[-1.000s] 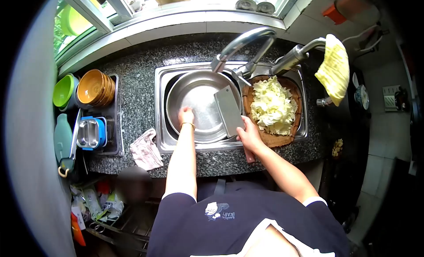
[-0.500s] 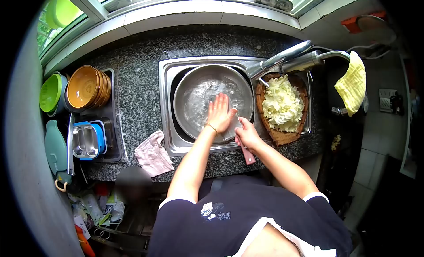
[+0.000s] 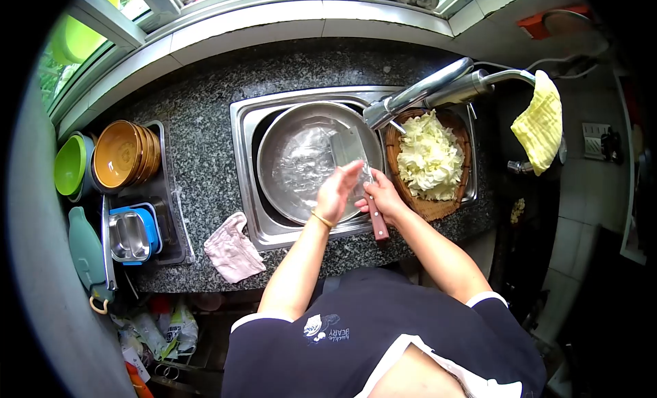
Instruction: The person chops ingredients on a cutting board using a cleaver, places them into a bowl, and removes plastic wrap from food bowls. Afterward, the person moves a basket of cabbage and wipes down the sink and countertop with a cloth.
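A cleaver (image 3: 348, 147) with a broad metal blade and a riveted reddish-brown handle is held over a round metal basin (image 3: 265, 167) of water in the sink. My right hand (image 3: 385, 197) is wrapped round the cleaver where handle meets blade. My left hand (image 3: 335, 195) is turned edge-on beside the lower part of the blade, fingers stretched out and nothing gripped. Whether its fingertips touch the metal I cannot tell. The chrome faucet (image 3: 428, 93) reaches in from the right over the basin's edge.
A woven basket (image 3: 393, 143) of shredded pale cabbage (image 3: 429, 158) sits at the sink's right. Left lie a pink cloth (image 3: 234, 249) and a dark tray (image 3: 179, 227) with brown bowls (image 3: 118, 155) and a blue-rimmed metal box (image 3: 130, 236). A yellow cloth (image 3: 538, 124) hangs by the faucet.
My left hand has gone from lying flat over the blade to an edge-on pose, uncovering the blade. The cleaver has turned slightly, with my right hand still round it. The view has shifted.
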{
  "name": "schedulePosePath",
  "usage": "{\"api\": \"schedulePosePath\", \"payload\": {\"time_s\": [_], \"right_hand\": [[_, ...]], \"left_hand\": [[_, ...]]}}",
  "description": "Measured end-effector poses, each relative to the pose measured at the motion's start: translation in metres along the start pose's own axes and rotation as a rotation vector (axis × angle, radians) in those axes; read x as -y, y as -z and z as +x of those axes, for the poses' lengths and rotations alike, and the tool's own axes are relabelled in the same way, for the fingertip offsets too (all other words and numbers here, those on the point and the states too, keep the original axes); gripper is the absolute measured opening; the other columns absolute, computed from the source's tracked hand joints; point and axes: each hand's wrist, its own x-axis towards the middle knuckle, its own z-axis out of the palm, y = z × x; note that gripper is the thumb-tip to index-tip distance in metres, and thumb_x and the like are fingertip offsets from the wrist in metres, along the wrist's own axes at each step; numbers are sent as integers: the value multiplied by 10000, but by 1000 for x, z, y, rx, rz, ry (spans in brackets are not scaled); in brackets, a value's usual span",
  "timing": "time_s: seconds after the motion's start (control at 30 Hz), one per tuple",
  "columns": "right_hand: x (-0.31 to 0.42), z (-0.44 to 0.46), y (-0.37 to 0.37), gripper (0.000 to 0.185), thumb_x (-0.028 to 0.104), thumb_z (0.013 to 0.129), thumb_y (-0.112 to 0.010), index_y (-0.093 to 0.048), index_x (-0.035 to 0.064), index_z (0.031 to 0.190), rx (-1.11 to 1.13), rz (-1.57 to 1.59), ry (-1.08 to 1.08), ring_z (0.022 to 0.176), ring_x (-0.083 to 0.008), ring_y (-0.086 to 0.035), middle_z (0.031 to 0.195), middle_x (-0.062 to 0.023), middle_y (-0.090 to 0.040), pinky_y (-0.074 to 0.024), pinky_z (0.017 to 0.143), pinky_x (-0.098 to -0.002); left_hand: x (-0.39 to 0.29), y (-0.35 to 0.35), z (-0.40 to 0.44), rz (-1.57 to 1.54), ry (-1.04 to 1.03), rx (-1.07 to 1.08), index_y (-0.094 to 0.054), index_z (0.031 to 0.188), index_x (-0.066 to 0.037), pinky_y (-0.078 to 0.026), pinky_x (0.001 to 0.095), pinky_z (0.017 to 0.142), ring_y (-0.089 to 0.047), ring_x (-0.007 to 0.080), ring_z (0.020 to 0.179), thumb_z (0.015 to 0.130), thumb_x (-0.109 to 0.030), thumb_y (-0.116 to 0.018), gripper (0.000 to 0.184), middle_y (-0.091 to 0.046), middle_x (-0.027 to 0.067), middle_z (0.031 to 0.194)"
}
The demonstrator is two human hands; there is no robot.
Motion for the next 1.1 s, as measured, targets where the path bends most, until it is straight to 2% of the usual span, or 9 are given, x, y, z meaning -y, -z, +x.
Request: {"api": "schedulePosePath", "payload": {"time_s": [0.17, 0.3, 0.47, 0.53, 0.6, 0.63, 0.87, 0.97, 1.1], "right_hand": [[8, -6, -9, 439, 91, 894, -451, -317, 77, 1312, 100, 90, 12, 508, -123, -528, 724, -63, -534, -457, 430, -252], [14, -24, -6, 461, 76, 881, -476, -311, 51, 1310, 133, -52, 13, 500, -120, -527, 708, -59, -529, -452, 427, -235], [43, -50, 11, 585, 67, 792, -553, -324, 60, 1330, 245, -823, 393, 810, -223, -576, 1253, -158, -406, -483, 755, -334], [30, -36, 18, 490, 56, 767, -555, -424, 38, 1239, 147, -1069, 726, 836, -303, -580, 1191, -187, -447, -472, 790, -385], [20, -19, 23, 398, 33, 736, -545, -490, 23, 1130, 121, -1341, 917, 845, -348, -570, 1100, -192, -482, -484, 758, -424], [15, -11, 25, 353, 19, 722, -529, -502, 16, 1074, 101, -1464, 871, 816, -350, -577, 1065, -189, -483, -498, 714, -430], [27, -5, 29, 328, -12, 668, -556, -478, 24, 985, 428, -1380, 884, 853, -352, -566, 1034, -198, -449, -476, 712, -426], [21, -4, 33, 346, 7, 661, -606, -442, 22, 965, 366, -1469, 774, 807, -364, -572, 1005, -194, -437, -484, 679, -425], [15, -12, 39, 399, 109, 670, -691, -400, 31, 931, 125, -1453, 664, 716, -375, -583, 942, -186, -479, -492, 626, -428]], "left_hand": [[2, 6, 7, 1584, -216, 218, -167, 1403, -31, -45, 464, 1090, -95, 283, 1367, 913, -495, -242, 679, -146, 168, 1462], [-11, 46, 37, 1862, -115, -142, -207, 1387, -17, -33, 494, 1084, -125, 271, 1364, 861, -516, -361, 741, -175, 160, 1457], [-23, 124, 54, 1122, -478, -1072, -565, 1069, 24, -445, 383, 829, -581, 341, 891, 843, -278, -529, 378, -611, 170, 970], [7, 158, 61, 771, -333, -1020, -582, 1014, 28, -492, 344, 722, -614, 264, 757, 851, -233, -512, 315, -641, 131, 828], [22, 163, 48, -777, -153, -212, -595, 904, -9, -509, 360, 668, -604, 237, 700, 852, -198, -482, 226, -635, 107, 772], [19, 134, 48, -771, -27, -757, -586, 842, -37, -527, 396, 663, -618, 240, 724, 862, -192, -432, 220, -645, 121, 803], [20, 13, 18, 267, 174, 84, -496, 1211, -3, -338, 388, 993, -472, 281, 1165, 915, -281, -377, 423, -520, 143, 1238], [29, 30, 27, 1687, -201, 53, -495, 1229, -50, -314, 396, 1003, -434, 299, 1203, 921, -337, -354, 444, -514, 125, 1252], [-1, 78, 35, 1375, -419, -707, -601, 932, -13, -423, 409, 823, -537, 338, 958, 784, -201, -560, 243, -590, 172, 995]]}}
